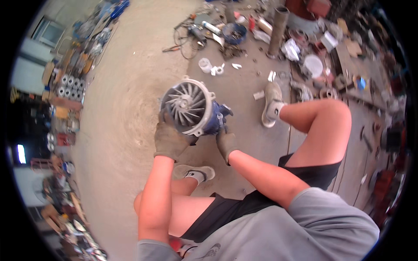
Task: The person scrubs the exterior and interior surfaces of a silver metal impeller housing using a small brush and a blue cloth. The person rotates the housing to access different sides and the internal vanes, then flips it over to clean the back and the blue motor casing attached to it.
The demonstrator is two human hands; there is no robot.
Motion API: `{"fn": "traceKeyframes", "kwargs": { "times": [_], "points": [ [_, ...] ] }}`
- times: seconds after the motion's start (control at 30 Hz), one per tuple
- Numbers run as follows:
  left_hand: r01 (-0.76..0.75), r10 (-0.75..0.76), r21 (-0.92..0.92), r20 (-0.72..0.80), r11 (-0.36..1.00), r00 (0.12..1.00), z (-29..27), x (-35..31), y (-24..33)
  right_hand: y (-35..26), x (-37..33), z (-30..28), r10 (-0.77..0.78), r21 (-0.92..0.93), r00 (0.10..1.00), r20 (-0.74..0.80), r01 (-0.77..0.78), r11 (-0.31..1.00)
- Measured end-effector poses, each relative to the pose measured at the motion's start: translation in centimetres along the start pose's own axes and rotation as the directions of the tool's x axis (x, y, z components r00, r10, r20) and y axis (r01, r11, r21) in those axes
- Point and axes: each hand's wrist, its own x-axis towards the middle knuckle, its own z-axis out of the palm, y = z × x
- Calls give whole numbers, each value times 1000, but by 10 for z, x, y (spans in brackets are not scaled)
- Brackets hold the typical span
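Above the floor in front of me is an impeller unit (210, 114), with a blue body and a pale metal rim with lugs. Curved vanes (185, 103) fan out around a central hub, facing up and to the left. My gloved left hand (169, 141) grips the rim from its lower left side, the fingers partly hidden by it. On the other side my gloved right hand (226, 142) is closed at the blue body, near a small dark fitting (225, 109) that juts out. Some right-hand fingertips are hidden behind the unit.
Tools and cables (196, 35), a blue bowl (234, 33) and an upright metal pipe (278, 32) stand ahead. A white cup (204, 65) is nearer. Scrap and a white round lid (313, 66) lie at right. Stacked metal cylinders (70, 86) line the left.
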Motion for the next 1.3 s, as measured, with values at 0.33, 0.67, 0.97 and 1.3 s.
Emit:
{"fn": "traceKeyframes", "kwargs": {
  "times": [0.33,0.67,0.97,1.3],
  "points": [
    [-194,195,52,-18,980,981,17,3,4,43,-28,-44,-133,-74,958,252,157,985],
    [-63,60,32,91,997,994,17,10,12,-1,32,-85,63,59,958,280,-83,995],
    [-35,20,91,162,995,987,11,10,11,-33,78,-107,-34,-18,895,445,47,999],
    [-42,33,65,135,997,990,15,16,9,-73,123,-132,-42,-229,792,609,227,947]
  ]
}}
